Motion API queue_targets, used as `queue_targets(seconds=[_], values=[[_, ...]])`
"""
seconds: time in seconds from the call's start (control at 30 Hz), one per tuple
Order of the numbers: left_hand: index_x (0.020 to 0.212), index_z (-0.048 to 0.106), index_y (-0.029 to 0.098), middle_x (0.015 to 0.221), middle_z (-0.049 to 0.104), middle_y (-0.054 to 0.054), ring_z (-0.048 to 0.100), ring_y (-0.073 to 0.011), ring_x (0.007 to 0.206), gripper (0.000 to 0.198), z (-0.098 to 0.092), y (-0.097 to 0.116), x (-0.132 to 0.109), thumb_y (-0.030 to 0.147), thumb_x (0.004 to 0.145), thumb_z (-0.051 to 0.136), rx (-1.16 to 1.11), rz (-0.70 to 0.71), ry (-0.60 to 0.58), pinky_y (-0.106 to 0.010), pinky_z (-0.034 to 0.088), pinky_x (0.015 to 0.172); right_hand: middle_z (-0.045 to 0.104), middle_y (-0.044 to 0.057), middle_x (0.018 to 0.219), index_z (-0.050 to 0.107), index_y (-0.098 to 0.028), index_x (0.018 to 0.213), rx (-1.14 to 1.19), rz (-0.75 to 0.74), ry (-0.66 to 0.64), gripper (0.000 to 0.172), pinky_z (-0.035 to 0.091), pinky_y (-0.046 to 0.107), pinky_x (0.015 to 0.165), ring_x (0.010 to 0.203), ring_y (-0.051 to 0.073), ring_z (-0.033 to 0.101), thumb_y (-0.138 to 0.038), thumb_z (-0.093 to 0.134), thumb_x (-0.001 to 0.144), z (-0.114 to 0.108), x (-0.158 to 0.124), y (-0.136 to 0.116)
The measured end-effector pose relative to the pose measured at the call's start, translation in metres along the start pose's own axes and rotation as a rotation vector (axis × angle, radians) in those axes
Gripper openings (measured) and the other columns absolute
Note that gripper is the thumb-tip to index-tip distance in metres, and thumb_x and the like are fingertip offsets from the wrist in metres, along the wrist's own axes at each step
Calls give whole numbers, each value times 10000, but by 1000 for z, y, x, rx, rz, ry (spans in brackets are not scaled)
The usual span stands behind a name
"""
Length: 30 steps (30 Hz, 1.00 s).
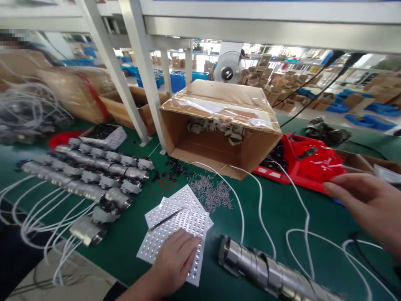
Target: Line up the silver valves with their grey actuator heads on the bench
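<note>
My left hand (177,261) rests on white sheets (194,225) dotted with rows of small shiny pieces, its fingers together and curled; what they hold, if anything, is hidden. Dark tweezers (166,218) lie on the sheets. At the right, my right hand (366,200) is raised beside a red bin (285,156), thumb and fingers apart, nothing seen between them. A row of metal cylinders (269,271) lies at the front right. Behind the sheets is a pile of small pins (211,192).
An open cardboard box (219,96) on its side holds grey parts. More cylinders with grey connectors (75,184) and white cables lie at the left. White cables (305,209) cross the green table (228,225) at the right. Metal posts (140,62) rise behind.
</note>
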<state>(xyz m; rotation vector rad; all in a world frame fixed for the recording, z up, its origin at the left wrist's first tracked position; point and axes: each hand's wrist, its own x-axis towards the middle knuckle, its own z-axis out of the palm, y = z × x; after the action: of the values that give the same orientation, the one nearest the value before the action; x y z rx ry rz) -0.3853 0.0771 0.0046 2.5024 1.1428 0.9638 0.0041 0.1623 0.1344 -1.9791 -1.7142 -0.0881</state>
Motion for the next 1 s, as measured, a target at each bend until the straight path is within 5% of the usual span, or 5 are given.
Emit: queue_targets(seconds=[0.2, 0.43, 0.6, 0.83, 1.0], values=[[1092, 512, 163, 884, 618, -68, 561, -202, 788, 246, 0, 4, 2, 140, 886, 379, -59, 56, -135, -357, 507, 728, 592, 4, 746, 504, -215, 748, 300, -549, -549, 110, 391, 287, 607, 682, 165, 547, -229, 534, 854, 91, -32, -189], [1139, 494, 138, 927, 603, -83, 552, -216, 831, 270, -22, -7, 5, 150, 901, 368, 4, 139, -99, -385, 503, 767, 610, 55, 932, 582, -175, 938, 277, -615, -661, 153, 413, 285, 743, 874, 181, 570, -301, 596, 852, 143, -27, -234], [1061, 536, 114, 907, 582, -113, 535, -237, 799, 245, -20, 2, 30, 220, 907, 378, 95, 287, 11, -392, 490, 706, 598, 63, 1063, 559, -189, 1063, 339, -628, -567, 222, 418, 326, 872, 1006, 190, 536, -340, 493, 914, 58, -30, -170], [1159, 494, 104, 1146, 519, -164, 480, -327, 1013, 669, 20, 51, 77, 560, 707, 684, 164, 453, -226, -483, 452, 850, 587, 107, 919, 568, -178, 938, -122, 39, 11, 325, 430, 370, 761, 851, 239, 530, -474, 443, 888, -27, -148, 16], [1278, 422, 118, 1078, 524, -148, 514, -312, 928, 841, 44, 75, 94, 563, 637, 737, 274, 441, -390, -443, 492, 751, 448, 165, 1255, 421, -199, 1276, -476, -28, -191, 812, 334, 501, 920, 1152, 362, 375, -704, 598, 665, -44, -224, 75]])
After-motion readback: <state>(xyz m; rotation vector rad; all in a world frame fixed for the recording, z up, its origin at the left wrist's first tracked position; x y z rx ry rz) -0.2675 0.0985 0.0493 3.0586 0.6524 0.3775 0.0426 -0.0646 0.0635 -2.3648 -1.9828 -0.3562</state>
